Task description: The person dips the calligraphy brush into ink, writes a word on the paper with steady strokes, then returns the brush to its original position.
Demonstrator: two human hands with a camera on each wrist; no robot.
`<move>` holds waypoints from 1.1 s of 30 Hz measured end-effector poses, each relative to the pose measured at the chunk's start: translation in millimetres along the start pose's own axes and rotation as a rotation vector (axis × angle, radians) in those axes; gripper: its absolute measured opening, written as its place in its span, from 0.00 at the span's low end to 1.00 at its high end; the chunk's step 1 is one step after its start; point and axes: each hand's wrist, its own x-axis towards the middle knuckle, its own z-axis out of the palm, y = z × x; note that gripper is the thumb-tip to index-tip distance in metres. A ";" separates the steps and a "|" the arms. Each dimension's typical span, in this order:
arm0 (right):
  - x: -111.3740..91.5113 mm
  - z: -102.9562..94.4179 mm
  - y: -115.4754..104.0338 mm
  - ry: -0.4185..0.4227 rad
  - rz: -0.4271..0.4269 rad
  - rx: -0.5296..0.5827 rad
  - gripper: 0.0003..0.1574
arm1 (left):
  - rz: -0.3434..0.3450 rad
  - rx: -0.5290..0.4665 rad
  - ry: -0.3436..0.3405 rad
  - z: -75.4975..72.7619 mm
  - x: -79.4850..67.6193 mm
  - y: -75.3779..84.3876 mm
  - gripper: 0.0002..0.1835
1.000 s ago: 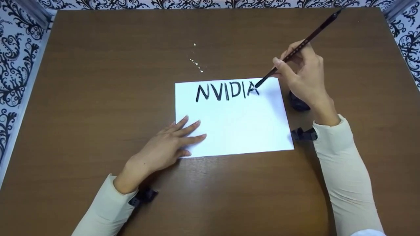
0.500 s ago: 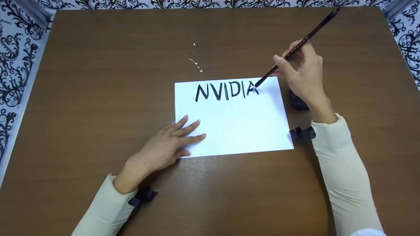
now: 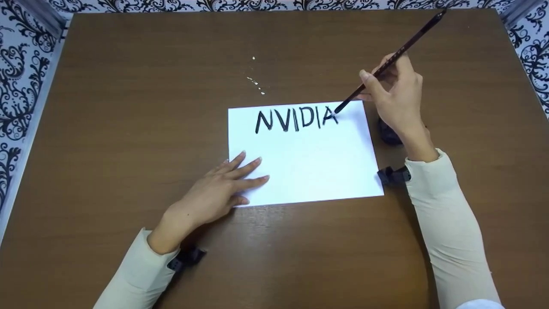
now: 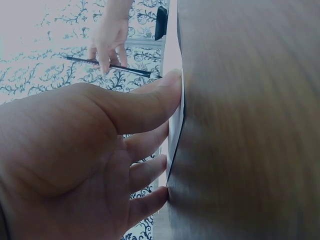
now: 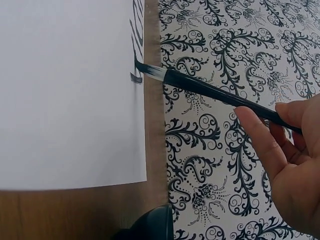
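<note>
A white sheet of paper [image 3: 300, 171] lies on the brown table, with black brushed letters [image 3: 296, 120] reading NVIDIA along its upper part. My left hand [image 3: 210, 193] rests palm down with spread fingers on the sheet's lower left corner; in the left wrist view its thumb [image 4: 150, 102] lies along the paper's edge. Between thumb and fingers my right hand [image 3: 399, 94] holds a dark, long-handled calligraphy brush [image 3: 411, 43] at a slant. The right wrist view shows the white bristles [image 5: 155, 73] with a black, bent tip at the last letter A.
A dark rounded object [image 3: 389, 133] stands right of the paper, partly hidden by the right wrist. Small pale specks [image 3: 256, 83] dot the table [image 3: 128, 107] above the sheet. Black-and-white patterned cloth [image 3: 21, 86] borders the table. Black wrist cameras [image 3: 394, 176] sit at both cuffs.
The right forearm has shifted very slightly left, and the thumb has slid a little along the brush. The brush tip stays at the last A; the left hand is still.
</note>
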 end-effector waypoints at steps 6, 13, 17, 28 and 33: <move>1.1 -1.5 1.8 0.003 -0.024 -0.060 0.16 | 0.005 0.005 0.007 -0.7 -0.5 -0.1 0.30; 4.3 -4.9 14.3 0.006 -0.062 -0.150 0.16 | 0.011 0.000 0.008 -1.0 -0.8 0.2 0.30; 5.2 -6.6 16.2 0.017 -0.060 -0.211 0.17 | 0.010 0.000 0.007 -1.5 -0.7 0.3 0.30; 5.8 -9.1 17.5 0.029 -0.094 -0.283 0.19 | 0.003 0.004 0.005 -0.6 -0.3 -0.1 0.31; 5.4 -8.6 17.1 0.024 -0.083 -0.257 0.19 | 0.010 0.006 0.011 -0.4 -0.3 0.0 0.31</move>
